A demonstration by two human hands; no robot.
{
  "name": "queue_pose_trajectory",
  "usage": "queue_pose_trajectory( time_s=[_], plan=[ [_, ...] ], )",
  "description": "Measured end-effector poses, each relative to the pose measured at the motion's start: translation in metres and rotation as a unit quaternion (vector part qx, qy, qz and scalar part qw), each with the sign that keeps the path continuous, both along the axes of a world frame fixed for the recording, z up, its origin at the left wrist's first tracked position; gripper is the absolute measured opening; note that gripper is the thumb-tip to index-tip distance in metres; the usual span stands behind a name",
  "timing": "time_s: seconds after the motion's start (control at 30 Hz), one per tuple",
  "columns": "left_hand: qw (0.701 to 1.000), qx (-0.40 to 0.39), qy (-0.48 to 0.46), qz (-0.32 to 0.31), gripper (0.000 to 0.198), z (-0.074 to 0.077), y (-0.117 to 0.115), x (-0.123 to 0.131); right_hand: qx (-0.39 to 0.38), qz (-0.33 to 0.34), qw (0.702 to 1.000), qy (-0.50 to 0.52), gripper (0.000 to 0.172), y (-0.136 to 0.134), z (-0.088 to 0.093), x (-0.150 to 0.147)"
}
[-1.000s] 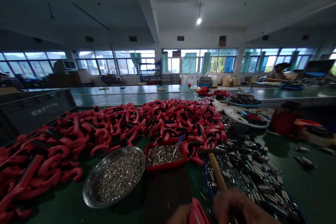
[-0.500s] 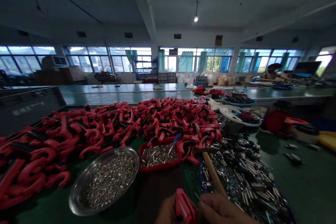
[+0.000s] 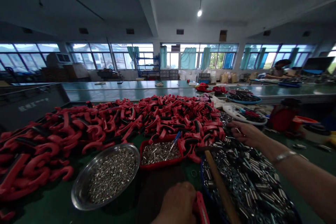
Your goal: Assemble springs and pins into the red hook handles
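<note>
At the bottom middle, my left hand (image 3: 180,201) is closed around a red handle piece (image 3: 201,210), which sticks out on its right side. My right hand (image 3: 243,134) reaches out over the far part of a blue-rimmed basin of metal parts (image 3: 252,178). Its fingers are bent together near a small shiny bit, too small to name. Across the near-left side of that basin lies a hammer (image 3: 219,185) with a wooden handle. Left of it stands a red tray of small metal pins (image 3: 160,154) with a blue-handled tool (image 3: 176,138) in it.
A steel bowl of small metal pieces (image 3: 111,175) stands at front left. Behind spreads a large heap of red and black handle pieces (image 3: 157,119). A white basin (image 3: 233,112) and a red container (image 3: 282,117) stand at right. Another person (image 3: 279,70) sits far right.
My right hand has left the red handle piece and moved up and right over the metal parts. My left hand keeps the piece, now turned and lower right. The view has shifted slightly.
</note>
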State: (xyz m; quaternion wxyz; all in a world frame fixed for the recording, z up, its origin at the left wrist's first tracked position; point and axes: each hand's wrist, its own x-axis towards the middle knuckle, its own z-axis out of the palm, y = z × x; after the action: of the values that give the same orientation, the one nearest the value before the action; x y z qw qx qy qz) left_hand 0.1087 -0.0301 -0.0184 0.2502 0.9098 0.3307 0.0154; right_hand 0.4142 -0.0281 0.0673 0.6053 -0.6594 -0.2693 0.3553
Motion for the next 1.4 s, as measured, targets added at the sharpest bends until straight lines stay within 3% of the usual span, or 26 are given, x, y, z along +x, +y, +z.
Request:
queue_pose_trajectory(
  time_s=[0.07,0.13,0.37,0.5,0.63,0.77,0.83,0.9,1.0,1.07,1.17,1.27,1.4],
  plan=[
    [0.998,0.043,0.027,-0.03,0.037,0.004,0.003,0.007,-0.008,0.028,0.997,0.064,0.011,-0.018,-0.017,-0.016],
    [0.996,0.052,0.043,-0.05,0.031,0.006,0.009,0.013,0.004,0.048,0.993,0.112,0.02,-0.039,-0.029,-0.032],
    [0.991,0.036,0.099,-0.086,0.023,0.005,0.021,0.028,0.054,0.043,0.978,0.198,0.049,-0.093,-0.041,-0.061],
    [0.988,0.061,0.1,-0.1,0.023,0.003,0.005,0.029,0.058,0.057,0.984,0.161,0.055,-0.106,-0.047,-0.078],
    [0.988,0.073,0.092,-0.099,0.028,-0.001,-0.009,0.025,0.01,0.107,0.994,0.024,0.043,-0.113,-0.055,-0.1],
    [0.997,0.055,0.008,-0.058,0.024,-0.005,-0.013,0.019,-0.003,0.136,0.991,-0.017,0.037,-0.113,-0.061,-0.124],
    [0.997,-0.011,-0.071,-0.013,0.019,-0.004,-0.011,0.014,0.012,0.131,0.991,0.011,0.037,-0.111,-0.062,-0.134],
    [0.968,-0.146,-0.194,0.059,0.016,-0.001,-0.007,0.008,0.028,0.116,0.992,0.034,0.038,-0.108,-0.062,-0.142],
    [0.849,-0.37,-0.35,0.143,0.019,0.005,-0.004,-0.004,0.038,0.115,0.991,0.053,0.041,-0.103,-0.062,-0.156],
    [0.776,-0.472,-0.38,0.173,0.028,0.007,-0.006,-0.013,0.042,0.132,0.989,0.044,0.04,-0.098,-0.063,-0.164],
    [0.702,-0.56,-0.385,0.215,0.037,0.007,-0.013,-0.024,0.047,0.167,0.985,-0.004,0.033,-0.092,-0.065,-0.175],
    [0.669,-0.591,-0.396,0.218,0.039,0.006,-0.016,-0.031,0.047,0.198,0.977,-0.057,0.026,-0.09,-0.069,-0.182],
    [0.657,-0.604,-0.401,0.208,0.036,0.009,-0.015,-0.036,0.042,0.181,0.979,-0.087,0.026,-0.088,-0.075,-0.184]
  ],
)
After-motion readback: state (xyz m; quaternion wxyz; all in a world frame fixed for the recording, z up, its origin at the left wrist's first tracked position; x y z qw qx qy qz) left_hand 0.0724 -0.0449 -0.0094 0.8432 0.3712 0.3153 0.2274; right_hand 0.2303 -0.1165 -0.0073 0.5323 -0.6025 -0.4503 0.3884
